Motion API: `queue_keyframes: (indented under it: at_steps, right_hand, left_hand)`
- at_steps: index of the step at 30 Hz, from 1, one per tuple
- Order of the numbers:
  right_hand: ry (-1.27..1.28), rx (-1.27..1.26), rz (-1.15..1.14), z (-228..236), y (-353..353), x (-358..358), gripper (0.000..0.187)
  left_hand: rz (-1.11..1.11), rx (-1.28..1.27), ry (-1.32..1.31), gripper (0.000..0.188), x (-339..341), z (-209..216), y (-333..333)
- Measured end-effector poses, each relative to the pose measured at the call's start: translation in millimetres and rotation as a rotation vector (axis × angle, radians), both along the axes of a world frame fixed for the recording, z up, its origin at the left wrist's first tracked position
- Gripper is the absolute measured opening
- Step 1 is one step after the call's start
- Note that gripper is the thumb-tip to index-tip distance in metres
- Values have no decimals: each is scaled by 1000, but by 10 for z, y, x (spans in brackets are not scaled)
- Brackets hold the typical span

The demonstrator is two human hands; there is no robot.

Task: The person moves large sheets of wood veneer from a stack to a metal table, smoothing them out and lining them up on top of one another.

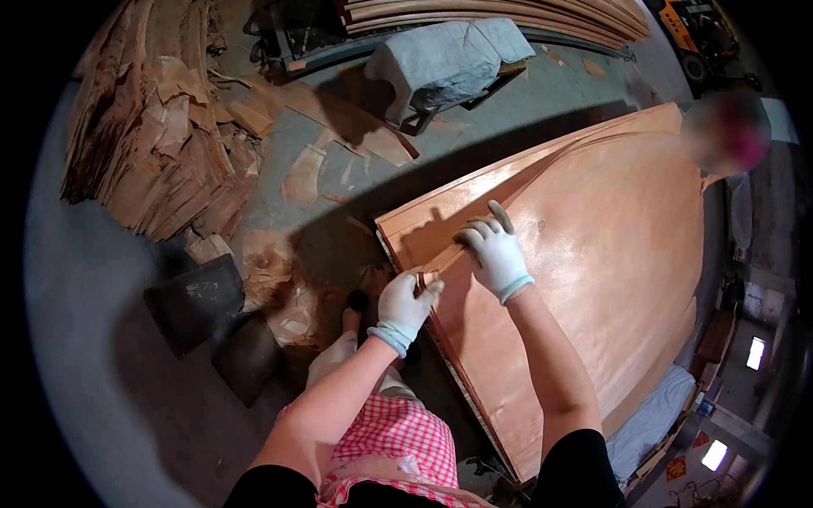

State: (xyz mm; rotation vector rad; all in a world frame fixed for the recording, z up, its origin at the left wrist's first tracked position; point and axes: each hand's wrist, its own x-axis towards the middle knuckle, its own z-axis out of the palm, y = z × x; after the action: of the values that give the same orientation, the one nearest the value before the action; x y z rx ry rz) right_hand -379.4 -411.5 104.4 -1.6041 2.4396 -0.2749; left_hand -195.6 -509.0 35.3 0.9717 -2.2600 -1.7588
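A broad, thin wood veneer sheet (610, 229) lies over a stack of similar sheets (423, 222), its near-left corner lifted and bent. My left hand (405, 305), in a white glove with a pale blue cuff, is closed on that corner, thumb and fingers pinching the layered edge. Farther along the same raised edge is my right hand (494, 254), gloved alike. Its grey-tipped fingers curl over the veneer, while one finger sticks up. Below the lifted edge, a shadow falls on the stack. How many layers my left hand holds, I cannot tell.
A person (727, 140) stands at the stack's far right end. Torn veneer scraps (169, 127) are heaped at the left, near dark block-like objects (196, 303). Beyond the stack stands a cloth-covered low stand (449, 63); an orange vehicle (690, 38) is at the upper right.
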Motion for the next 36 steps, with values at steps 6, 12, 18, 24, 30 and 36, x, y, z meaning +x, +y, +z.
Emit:
queue_keyframes:
  at_steps: [6, 12, 18, 24, 30, 36]
  right_hand:
    - [21, 75, 64, -477, -373, -99, 33]
    - [-29, 555, 107, -336, -773, -84, 38]
    - [59, 271, 90, -318, -441, 10, 32]
    - [95, -32, 70, -383, -158, 165, 33]
    - [64, 48, 15, -298, -92, 218, 27]
    - [-6, -13, 25, -86, -92, 80, 19]
  left_hand:
    - [62, 19, -309, 37, -139, -130, 3]
    - [82, 43, -328, 31, -52, -228, -25]
    - [100, 98, -276, 33, 2, -186, 19]
    - [115, 90, -227, 31, 36, -215, 35]
    - [121, 160, -203, 36, 36, -246, 53]
    - [193, 83, 77, 38, 30, 62, 83]
